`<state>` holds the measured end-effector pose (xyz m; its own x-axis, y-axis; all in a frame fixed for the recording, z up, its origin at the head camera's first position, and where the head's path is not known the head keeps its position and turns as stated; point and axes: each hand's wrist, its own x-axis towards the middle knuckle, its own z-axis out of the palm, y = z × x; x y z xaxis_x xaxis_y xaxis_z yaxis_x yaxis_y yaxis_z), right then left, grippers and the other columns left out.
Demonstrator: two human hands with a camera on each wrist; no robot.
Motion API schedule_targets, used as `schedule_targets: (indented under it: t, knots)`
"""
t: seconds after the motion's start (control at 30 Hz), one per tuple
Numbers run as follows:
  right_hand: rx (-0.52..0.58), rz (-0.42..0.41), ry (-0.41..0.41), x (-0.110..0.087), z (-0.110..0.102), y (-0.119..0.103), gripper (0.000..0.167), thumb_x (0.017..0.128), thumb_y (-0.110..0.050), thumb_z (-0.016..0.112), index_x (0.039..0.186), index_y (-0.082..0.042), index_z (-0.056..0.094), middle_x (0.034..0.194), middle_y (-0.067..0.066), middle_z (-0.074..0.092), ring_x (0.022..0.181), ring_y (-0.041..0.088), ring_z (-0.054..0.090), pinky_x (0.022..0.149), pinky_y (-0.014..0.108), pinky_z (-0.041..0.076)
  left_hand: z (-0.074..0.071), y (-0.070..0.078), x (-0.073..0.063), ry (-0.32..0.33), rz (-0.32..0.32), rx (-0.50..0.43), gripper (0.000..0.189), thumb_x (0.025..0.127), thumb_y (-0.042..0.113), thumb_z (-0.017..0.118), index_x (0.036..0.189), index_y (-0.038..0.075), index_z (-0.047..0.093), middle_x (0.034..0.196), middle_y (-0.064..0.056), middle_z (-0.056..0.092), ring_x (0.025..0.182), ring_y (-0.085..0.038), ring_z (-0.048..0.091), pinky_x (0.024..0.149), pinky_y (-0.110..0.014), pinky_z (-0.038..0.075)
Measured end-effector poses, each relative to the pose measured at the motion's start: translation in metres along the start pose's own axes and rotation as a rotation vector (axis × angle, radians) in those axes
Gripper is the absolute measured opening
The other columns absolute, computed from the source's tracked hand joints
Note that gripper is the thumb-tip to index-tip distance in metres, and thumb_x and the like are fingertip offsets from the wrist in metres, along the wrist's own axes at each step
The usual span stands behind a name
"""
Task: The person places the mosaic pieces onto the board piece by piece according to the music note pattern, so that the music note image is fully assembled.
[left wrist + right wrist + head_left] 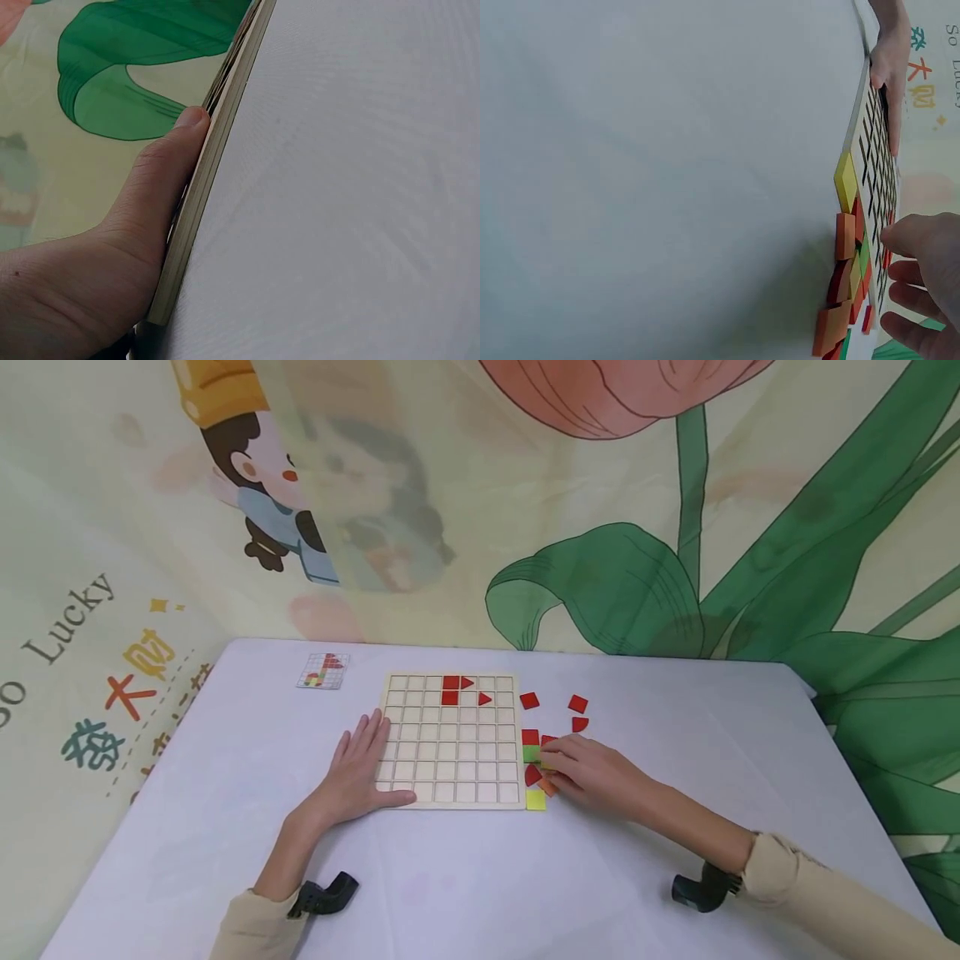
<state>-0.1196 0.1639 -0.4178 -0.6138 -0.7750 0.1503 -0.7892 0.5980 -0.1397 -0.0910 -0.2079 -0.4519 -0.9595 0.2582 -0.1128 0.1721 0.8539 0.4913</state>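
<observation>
Yeah, the left hand (97, 270) has its thumb resting along a wooden board's (199, 202) edge mid-frame, white cloth (337, 187) filling the right, big green leaf (142, 45) up top left.

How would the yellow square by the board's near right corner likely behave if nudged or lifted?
The yellow square is probably stiff: its edges look straight and it shows some thickness. Lying flat, it should slide rather than roll. Nudged left, it would likely stop quickly, since the board lies close beside it.
</observation>
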Motion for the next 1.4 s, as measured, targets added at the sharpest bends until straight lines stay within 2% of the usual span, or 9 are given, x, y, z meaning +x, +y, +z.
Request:
schedule_targets:
  t: [0.23,0.4,0.57,0.7,0.87,1.03,1.17,1.33,1.4]
  knots:
    - [-0.012,0.046,-0.012,-0.027,-0.002,0.001,0.045,0.081,-0.026,0.078,0.123,-0.013,0.067,0.119,0.0,0.065,0.109,0.015,0.061,0.087,0.028,0.057,0.0,-0.001,0.001,-0.001,-0.014,0.009,0.121,0.073,0.056,0.077,0.154,-0.002,0.009,0.164,-0.019,0.0,0.151,-0.039,-0.003,0.119,-0.061,0.001]
    - [-0.01,0.105,0.023,-0.037,-0.002,0.003,0.05,0.078,-0.025,0.081,0.124,-0.013,0.066,0.122,0.001,0.065,0.112,0.016,0.061,0.087,0.031,0.057,0.002,0.0,0.001,0.005,-0.006,-0.001,0.12,0.073,0.055,0.077,0.154,-0.002,0.01,0.164,-0.019,0.001,0.151,-0.04,-0.002,0.119,-0.061,0.001]
    - [-0.019,0.156,0.055,-0.038,-0.002,0.007,0.055,0.076,-0.025,0.083,0.126,-0.014,0.065,0.118,0.003,0.066,0.111,0.018,0.062,0.086,0.033,0.058,0.003,0.001,0.002,0.01,0.005,0.004,0.12,0.073,0.056,0.077,0.154,-0.003,0.01,0.164,-0.02,0.002,0.151,-0.04,-0.001,0.119,-0.061,0.002]
    - [-0.028,0.191,0.068,-0.038,0.0,0.011,0.05,0.074,-0.021,0.084,0.12,-0.013,0.069,0.113,0.004,0.067,0.106,0.019,0.063,0.083,0.032,0.059,0.004,0.001,0.003,0.016,0.014,0.0,0.12,0.072,0.056,0.077,0.154,-0.003,0.012,0.164,-0.02,0.003,0.151,-0.041,0.0,0.119,-0.062,0.003]
    - [0.002,0.246,0.007,-0.035,0.003,0.011,0.04,0.073,-0.016,0.085,0.111,-0.01,0.073,0.106,0.006,0.066,0.101,0.019,0.062,0.076,0.029,0.06,0.003,0.0,0.002,0.013,0.007,0.008,0.12,0.072,0.056,0.077,0.153,-0.004,0.012,0.163,-0.021,0.003,0.151,-0.041,0.0,0.119,-0.062,0.003]
    - [-0.011,0.301,-0.031,-0.037,0.004,0.006,0.042,0.073,-0.02,0.085,0.112,-0.011,0.073,0.096,0.003,0.062,0.088,0.013,0.056,0.065,0.019,0.055,0.002,0.0,0.002,0.02,0.009,0.011,0.12,0.072,0.055,0.077,0.153,-0.005,0.012,0.163,-0.021,0.003,0.151,-0.042,0.001,0.119,-0.062,0.003]
    - [-0.092,0.282,-0.03,-0.041,0.008,-0.001,0.045,0.073,-0.025,0.085,0.113,-0.009,0.073,0.096,0.003,0.061,0.087,0.011,0.055,0.064,0.017,0.054,0.002,0.001,0.002,0.019,0.004,0.013,0.119,0.073,0.055,0.077,0.153,-0.004,0.012,0.163,-0.021,0.003,0.151,-0.041,0.001,0.119,-0.062,0.003]
    - [-0.284,0.182,-0.034,-0.048,0.013,-0.008,0.051,0.069,-0.023,0.088,0.115,-0.008,0.072,0.107,0.007,0.063,0.095,0.017,0.059,0.073,0.022,0.058,0.003,0.001,0.002,0.018,0.004,0.01,0.119,0.073,0.055,0.077,0.153,-0.004,0.013,0.163,-0.021,0.003,0.151,-0.041,0.001,0.119,-0.062,0.003]
    - [-0.315,0.155,-0.052,-0.05,0.013,-0.009,0.056,0.065,-0.02,0.09,0.117,-0.009,0.071,0.111,0.008,0.064,0.1,0.019,0.061,0.076,0.025,0.059,0.003,0.001,0.002,0.02,0.003,0.008,0.119,0.073,0.055,0.077,0.153,-0.004,0.013,0.163,-0.021,0.003,0.151,-0.041,0.001,0.119,-0.062,0.003]
